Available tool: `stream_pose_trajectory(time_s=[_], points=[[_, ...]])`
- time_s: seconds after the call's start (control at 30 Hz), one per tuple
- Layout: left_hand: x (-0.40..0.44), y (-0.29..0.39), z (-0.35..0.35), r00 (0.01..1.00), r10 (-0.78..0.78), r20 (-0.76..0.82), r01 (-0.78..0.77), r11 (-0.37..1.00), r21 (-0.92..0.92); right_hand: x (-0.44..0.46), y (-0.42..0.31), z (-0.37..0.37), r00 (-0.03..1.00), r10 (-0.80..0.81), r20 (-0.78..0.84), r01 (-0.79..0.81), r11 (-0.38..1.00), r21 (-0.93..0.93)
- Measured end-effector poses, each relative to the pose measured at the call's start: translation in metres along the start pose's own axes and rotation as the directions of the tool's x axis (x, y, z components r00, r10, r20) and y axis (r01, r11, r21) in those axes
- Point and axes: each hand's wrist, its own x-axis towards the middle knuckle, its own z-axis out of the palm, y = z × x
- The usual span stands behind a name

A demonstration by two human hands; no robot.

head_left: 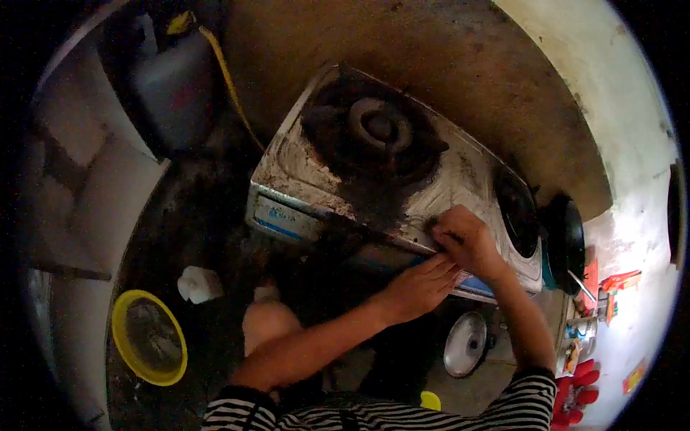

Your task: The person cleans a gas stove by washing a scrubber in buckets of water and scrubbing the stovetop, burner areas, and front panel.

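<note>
A two-burner gas stove [316, 188] stands tilted across the view, its metal top coated in dark grime and pale smears. My right hand [471, 237] is closed in a fist on the stove top near the front edge, between the burners. A small dark bit shows at its fingers; what it is, I cannot make out. Just below, my left hand [420, 289] lies with fingers stretched out along the front panel, its fingertips close under the right hand. The large blackened burner [379, 128] sits beyond my hands, and the second burner [517, 215] is to their right.
A grey gas cylinder [176, 93] with a yellow hose [223, 65] stands at upper left. A yellow-rimmed basin [180, 363] and a white lump [200, 284] are at lower left. A pot lid [466, 345] lies below the stove; a dark wok [568, 241] is at right.
</note>
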Motion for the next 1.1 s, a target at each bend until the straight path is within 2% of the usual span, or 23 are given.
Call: stream_pose_trajectory(time_s=[0.07, 0.17, 0.23, 0.27, 0.37, 0.47, 0.57, 0.63, 0.7, 0.77, 0.87, 0.97, 1.1], points=[[-0.005, 0.003, 0.007, 0.998, -0.033, 0.052, 0.036, 0.998, -0.055, -0.007, -0.003, 0.006, 0.999, -0.041, -0.008, 0.041, 0.999, 0.012], [-0.005, 0.003, 0.023, 0.986, -0.153, 0.059, 0.163, 0.944, -0.287, 0.023, -0.021, 0.026, 0.995, -0.015, 0.101, 0.015, 1.000, 0.006], [-0.002, 0.003, 0.024, 0.979, -0.197, 0.061, 0.206, 0.929, -0.307, 0.034, -0.024, 0.027, 0.991, -0.128, 0.050, 0.130, 0.991, -0.033], [-0.003, 0.003, 0.022, 0.981, -0.188, 0.046, 0.194, 0.941, -0.277, 0.036, -0.024, 0.027, 0.982, -0.185, 0.031, 0.186, 0.981, -0.055], [-0.008, 0.004, 0.015, 0.995, -0.100, -0.021, 0.098, 0.991, -0.096, 0.010, -0.022, 0.008, 0.994, -0.061, 0.088, 0.062, 0.998, -0.007], [-0.014, -0.001, 0.021, 0.981, -0.124, 0.151, 0.154, 0.966, -0.206, 0.010, -0.024, 0.007, 0.995, -0.040, 0.096, 0.046, 0.998, -0.052], [-0.001, 0.002, 0.009, 0.921, -0.297, 0.254, 0.376, 0.849, -0.370, 0.044, -0.029, 0.033, 0.984, -0.154, 0.085, 0.164, 0.979, -0.122], [-0.006, 0.000, 0.011, 0.972, -0.204, 0.118, 0.226, 0.947, -0.227, 0.036, -0.026, 0.025, 0.988, -0.138, 0.071, 0.142, 0.989, -0.048], [-0.012, 0.003, 0.006, 0.986, -0.135, 0.094, 0.144, 0.984, -0.104, 0.023, -0.025, 0.014, 0.991, -0.090, 0.101, 0.090, 0.996, 0.002], [-0.010, 0.006, 0.001, 0.980, -0.095, 0.176, 0.099, 0.995, -0.015, 0.012, -0.024, -0.004, 0.988, -0.013, 0.151, 0.013, 1.000, 0.006], [-0.010, -0.001, 0.008, 0.990, -0.107, 0.088, 0.121, 0.979, -0.165, 0.042, -0.028, 0.032, 0.984, -0.149, 0.094, 0.152, 0.988, -0.028], [-0.011, -0.003, 0.021, 0.972, -0.211, 0.103, 0.232, 0.930, -0.286, 0.053, -0.040, 0.033, 0.990, -0.109, 0.092, 0.109, 0.994, 0.010], [-0.004, 0.003, -0.007, 0.993, -0.105, 0.061, 0.112, 0.987, -0.118, 0.023, -0.026, 0.014, 0.992, -0.058, 0.108, 0.059, 0.998, 0.000]])
